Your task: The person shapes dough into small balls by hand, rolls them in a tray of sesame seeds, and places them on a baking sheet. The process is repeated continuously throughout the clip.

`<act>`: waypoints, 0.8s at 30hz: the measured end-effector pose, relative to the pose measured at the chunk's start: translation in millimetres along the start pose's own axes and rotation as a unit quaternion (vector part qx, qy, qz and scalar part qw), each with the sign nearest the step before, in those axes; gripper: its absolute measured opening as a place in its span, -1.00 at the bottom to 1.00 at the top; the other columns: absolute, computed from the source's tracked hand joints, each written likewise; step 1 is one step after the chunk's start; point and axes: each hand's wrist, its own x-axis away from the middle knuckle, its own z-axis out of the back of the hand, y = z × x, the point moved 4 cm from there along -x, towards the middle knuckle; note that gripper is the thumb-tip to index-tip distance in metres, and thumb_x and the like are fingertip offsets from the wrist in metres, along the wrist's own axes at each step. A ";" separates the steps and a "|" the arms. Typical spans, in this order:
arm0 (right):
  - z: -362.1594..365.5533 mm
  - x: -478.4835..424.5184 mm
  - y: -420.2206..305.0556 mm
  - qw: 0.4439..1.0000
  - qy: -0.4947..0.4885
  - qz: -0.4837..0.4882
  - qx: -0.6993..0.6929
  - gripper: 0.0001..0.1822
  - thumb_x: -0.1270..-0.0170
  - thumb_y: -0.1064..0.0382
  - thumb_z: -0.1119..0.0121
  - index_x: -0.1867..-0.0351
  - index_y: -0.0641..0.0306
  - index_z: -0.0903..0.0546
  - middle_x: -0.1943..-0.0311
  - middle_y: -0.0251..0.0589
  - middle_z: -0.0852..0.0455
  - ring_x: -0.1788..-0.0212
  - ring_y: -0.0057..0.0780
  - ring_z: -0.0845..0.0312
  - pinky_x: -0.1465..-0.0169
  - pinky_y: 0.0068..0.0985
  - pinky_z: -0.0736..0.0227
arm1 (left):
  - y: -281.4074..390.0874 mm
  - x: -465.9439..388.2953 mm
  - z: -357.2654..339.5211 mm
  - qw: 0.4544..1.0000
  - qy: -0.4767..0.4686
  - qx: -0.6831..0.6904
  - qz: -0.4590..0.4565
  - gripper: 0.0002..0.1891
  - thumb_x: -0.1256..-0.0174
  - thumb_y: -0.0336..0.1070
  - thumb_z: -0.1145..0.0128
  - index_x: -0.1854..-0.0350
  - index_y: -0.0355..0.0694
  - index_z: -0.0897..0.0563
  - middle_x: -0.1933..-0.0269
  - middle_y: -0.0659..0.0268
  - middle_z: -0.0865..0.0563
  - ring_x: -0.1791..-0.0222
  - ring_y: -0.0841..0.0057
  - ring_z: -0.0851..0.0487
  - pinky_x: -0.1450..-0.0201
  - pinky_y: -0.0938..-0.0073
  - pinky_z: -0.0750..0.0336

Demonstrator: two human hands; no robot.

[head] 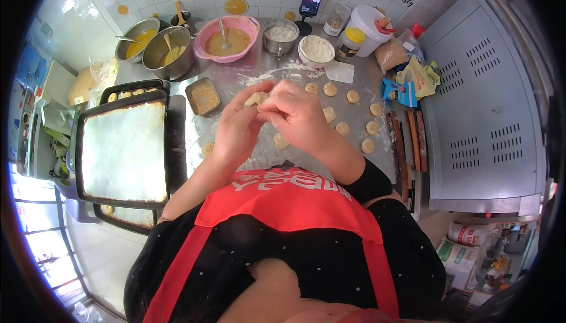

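Observation:
Both of my hands meet over the floured metal table (247,73). My left hand (241,124) is closed around a pale piece of dough (256,98). The bent fingers of my right hand (294,111) pinch the same dough at its right edge. Several small round dough pieces lie to the right, among them a seeded one (329,89) and a plainer one (342,129). Another dough piece (281,141) rests below my hands, and one more (208,149) is partly hidden by my left wrist. A square metal tin of sesame-like seeds (203,97) stands left of my hands.
Black-rimmed baking trays (124,150) are stacked at left. Along the back stand metal bowls (168,53), a pink basin (227,42), a flour bowl (316,50), a phone on a stand (311,0) and jars (350,42). Wooden rods (412,139) lie beside a grey metal cabinet (486,102) at right.

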 end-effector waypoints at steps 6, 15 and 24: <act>4.0 3.6 0.0 0.981 -0.117 0.098 0.122 -0.82 0.04 0.47 -0.34 0.37 0.21 -0.64 0.33 -0.30 -0.58 0.43 -0.39 -0.57 0.42 -0.48 -0.46 | -6.7 2.3 8.3 0.995 -0.068 0.012 0.073 -0.45 -0.32 -0.29 0.21 -0.34 -0.47 -0.24 -0.03 0.11 -0.58 -0.06 0.41 -0.55 -0.20 0.40 -0.35; 7.6 -6.7 -13.0 0.993 -0.003 0.095 0.070 -0.77 0.04 0.44 -0.37 0.28 0.23 -0.65 0.31 -0.26 -0.58 0.38 -0.32 -0.60 0.38 -0.46 -0.48 | 17.3 -1.0 -10.0 0.997 0.056 -0.025 0.054 -0.33 -0.50 0.19 0.46 -0.31 -0.30 -0.33 -0.04 0.23 -0.61 -0.02 0.42 -0.58 -0.14 0.34 -0.41; -23.1 -2.2 -11.9 0.992 -0.063 0.089 0.068 -0.88 0.05 0.48 -0.22 0.42 0.27 -0.59 0.34 -0.18 -0.57 0.36 -0.25 -0.62 0.34 -0.40 -0.53 | -7.7 -0.8 15.6 0.984 0.103 0.137 0.044 -0.66 -0.46 0.00 0.10 0.19 -0.19 -0.57 0.29 0.33 -0.67 0.23 0.47 -0.64 0.06 0.43 -0.50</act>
